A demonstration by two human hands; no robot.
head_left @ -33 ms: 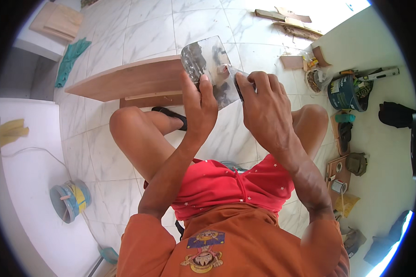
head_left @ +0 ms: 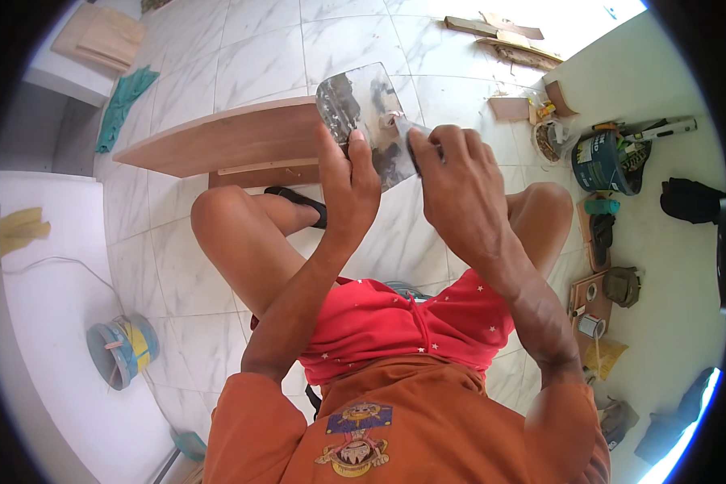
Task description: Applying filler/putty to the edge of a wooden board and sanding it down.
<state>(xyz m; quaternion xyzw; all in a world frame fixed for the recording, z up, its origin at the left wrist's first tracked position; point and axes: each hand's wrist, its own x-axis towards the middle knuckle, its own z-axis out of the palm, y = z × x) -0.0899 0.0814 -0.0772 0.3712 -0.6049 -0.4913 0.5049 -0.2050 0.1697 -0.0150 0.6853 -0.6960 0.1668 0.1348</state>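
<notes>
My left hand [head_left: 348, 181] grips a wide metal putty spreader [head_left: 379, 145], its blade smeared with grey and dark compound. My right hand [head_left: 464, 185] is closed on a narrower putty knife [head_left: 415, 145], whose tip touches the face of the spreader near a small lump of pinkish compound. Just beyond them a long wooden board [head_left: 218, 137] stands on edge above another wood piece [head_left: 258, 177] on the tiled floor, partly hidden behind the spreader.
My bent legs frame the work. At left are a teal cloth [head_left: 125, 105], a white ledge [head_left: 40, 306] and a bucket [head_left: 121, 355]. Along the right wall lie a tool bucket [head_left: 609, 165], cans [head_left: 590, 326], a bag [head_left: 621, 286] and wood scraps [head_left: 508, 36].
</notes>
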